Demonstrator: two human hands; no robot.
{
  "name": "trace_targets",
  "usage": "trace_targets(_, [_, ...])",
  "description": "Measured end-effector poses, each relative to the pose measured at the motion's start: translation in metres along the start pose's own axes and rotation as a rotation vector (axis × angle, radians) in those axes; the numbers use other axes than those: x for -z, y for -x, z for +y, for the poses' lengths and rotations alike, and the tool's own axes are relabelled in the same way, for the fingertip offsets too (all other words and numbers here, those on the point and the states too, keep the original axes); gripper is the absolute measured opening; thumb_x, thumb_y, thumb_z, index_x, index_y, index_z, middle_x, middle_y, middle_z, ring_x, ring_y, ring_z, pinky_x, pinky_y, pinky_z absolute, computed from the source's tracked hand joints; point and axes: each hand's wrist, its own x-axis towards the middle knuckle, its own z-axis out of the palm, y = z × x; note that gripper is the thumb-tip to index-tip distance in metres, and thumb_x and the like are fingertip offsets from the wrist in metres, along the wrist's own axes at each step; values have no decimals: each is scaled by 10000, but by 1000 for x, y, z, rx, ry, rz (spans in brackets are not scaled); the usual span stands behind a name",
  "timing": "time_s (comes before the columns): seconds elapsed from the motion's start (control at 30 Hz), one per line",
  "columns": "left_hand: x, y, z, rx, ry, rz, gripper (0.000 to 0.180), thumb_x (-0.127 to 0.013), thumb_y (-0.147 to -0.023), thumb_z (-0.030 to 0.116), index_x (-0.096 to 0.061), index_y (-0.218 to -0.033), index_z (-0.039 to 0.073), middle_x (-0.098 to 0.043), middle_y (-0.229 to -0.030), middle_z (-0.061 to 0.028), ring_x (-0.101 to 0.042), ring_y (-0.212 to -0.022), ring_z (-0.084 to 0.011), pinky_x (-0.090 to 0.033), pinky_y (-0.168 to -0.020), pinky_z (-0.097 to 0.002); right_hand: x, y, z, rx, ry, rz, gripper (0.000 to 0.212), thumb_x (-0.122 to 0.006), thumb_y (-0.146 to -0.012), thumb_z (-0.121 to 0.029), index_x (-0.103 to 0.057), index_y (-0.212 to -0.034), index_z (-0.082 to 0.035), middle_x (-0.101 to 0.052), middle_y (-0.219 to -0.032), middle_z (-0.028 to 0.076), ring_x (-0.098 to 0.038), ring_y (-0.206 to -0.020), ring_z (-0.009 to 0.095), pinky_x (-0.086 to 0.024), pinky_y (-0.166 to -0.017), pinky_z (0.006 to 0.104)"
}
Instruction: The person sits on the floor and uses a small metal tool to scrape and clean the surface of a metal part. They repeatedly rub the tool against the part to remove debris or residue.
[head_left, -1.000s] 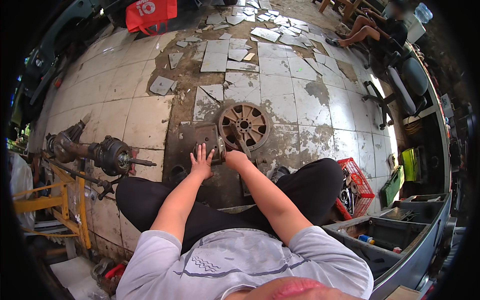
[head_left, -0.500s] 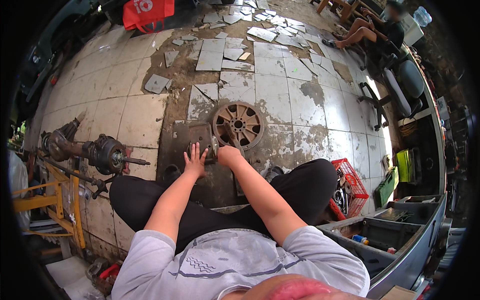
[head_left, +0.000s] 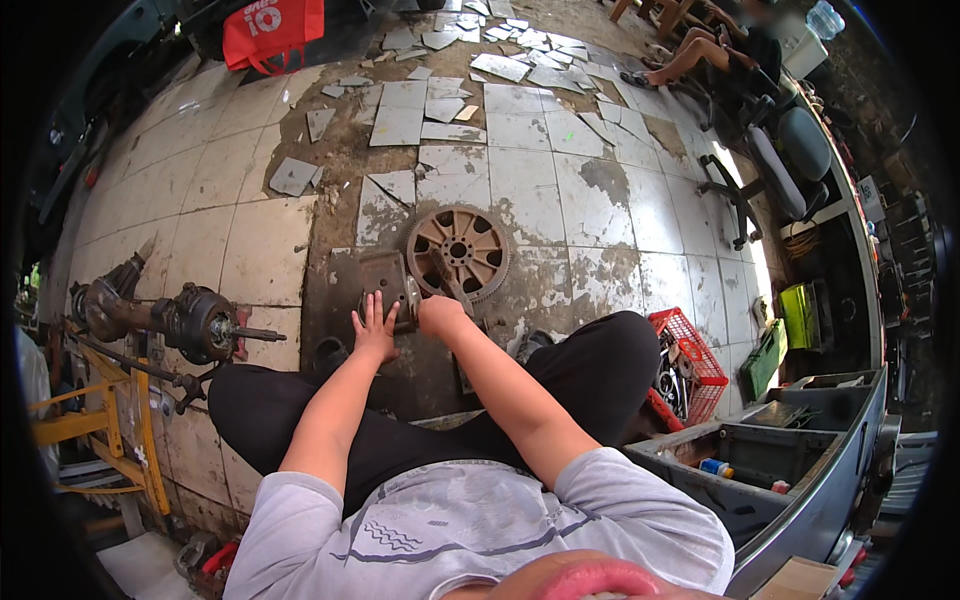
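My left hand [head_left: 375,330] lies with spread fingers on a dark, flat metal piece [head_left: 382,271] on the floor in front of me. Close to its right, my right hand [head_left: 442,317] is closed in a fist. A pale metal edge [head_left: 413,293] shows just left of that fist. Beyond the fist a narrow brown bar [head_left: 453,284] reaches over a rusty toothed flywheel [head_left: 470,243], which lies flat on the tiles. What the right fingers grip is hidden by the hand.
At left, a rusty axle assembly [head_left: 205,325] stands by a yellow frame [head_left: 100,425]. At right are a red crate [head_left: 705,370] of tools and an open grey metal drawer [head_left: 760,435]. Broken tiles [head_left: 405,110] lie ahead. A person [head_left: 700,50] sits at the far right.
The whole view has shifted, so the floor and objects sit slightly further left. Both hands stay at nearly the same places beside the flywheel, the left still spread and the right still closed.
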Motion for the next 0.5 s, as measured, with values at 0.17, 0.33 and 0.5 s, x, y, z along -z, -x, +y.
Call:
trace_targets(0.17, [10,4,9,-23,-2,-15,1209,-794,-832,531,-9,-1711,260,219,-1741,-189,189,-1612,-381,-32,-1243,-700,-25,-6,13,-51,-60,66,258,-614,-936,-164,-775,-1114,-70,-775,-1115,156,-741,-1058,344,-602,-890,483])
trace_targets(0.33, [10,3,5,-8,28,-46,1219,-804,-824,516,-7,-1711,261,226,-1739,-191,205,-1608,-381,-26,-1243,-699,-7,-4,4,7,-18,22,251,-620,-926,-172,-778,-1094,-72,-772,-1128,166,-741,-1063,343,-601,-894,489])
trace_targets(0.5, [4,4,1,2,20,-25,1221,-806,-826,522,-9,-1711,259,224,-1738,-197,209,-1606,-390,-28,-1243,-698,-4,0,-1,16,44,-7,260,-653,-910,-205,-788,-1102,-92,-775,-1135,162,-740,-1078,347,-604,-898,466])
